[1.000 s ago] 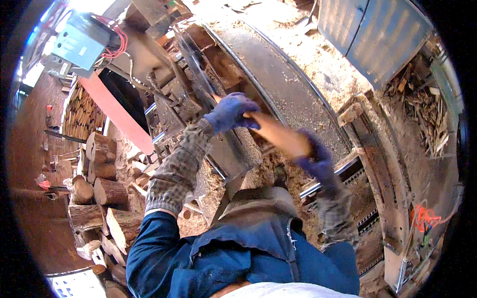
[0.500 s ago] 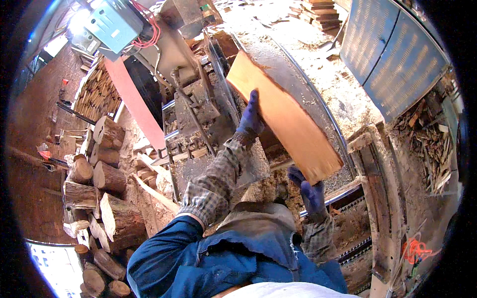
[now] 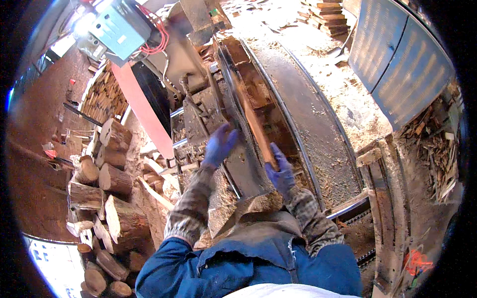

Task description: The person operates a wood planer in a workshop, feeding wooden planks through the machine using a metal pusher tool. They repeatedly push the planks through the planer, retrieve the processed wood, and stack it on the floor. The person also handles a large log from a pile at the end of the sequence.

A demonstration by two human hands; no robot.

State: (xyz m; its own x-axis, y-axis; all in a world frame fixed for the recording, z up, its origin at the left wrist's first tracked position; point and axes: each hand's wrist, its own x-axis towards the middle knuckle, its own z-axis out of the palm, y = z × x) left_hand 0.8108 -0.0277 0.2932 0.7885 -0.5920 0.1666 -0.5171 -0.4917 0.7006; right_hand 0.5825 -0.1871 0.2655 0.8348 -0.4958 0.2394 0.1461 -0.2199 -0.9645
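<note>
A long orange-brown board [image 3: 258, 127] stands nearly on edge along the machine's carriage, its narrow side facing up. My right hand [image 3: 281, 172], in a blue-purple glove, grips the board's near end, with the thumb and fingers on either side. My left hand [image 3: 220, 146], gloved alike and slightly blurred, is off the board to its left. Its fingers look spread and hold nothing that I can see. A metal rod [image 3: 231, 183] runs beside and below that hand, and I cannot tell whether they touch.
Cut logs [image 3: 126, 218] are piled at left. Metal rails [image 3: 288, 124] and a sawdust-strewn bed [image 3: 318, 134] lie right of the board. A pale blue box [image 3: 119, 30] with red cables hangs at upper left. Blue panels [image 3: 405, 62] stand at right, and stacked planks [image 3: 325, 17] farther back.
The board has gone from lying broad face up to standing on edge, farther left. My left hand has let go and moved left. The right hand has moved forward and left with the board's near end.
</note>
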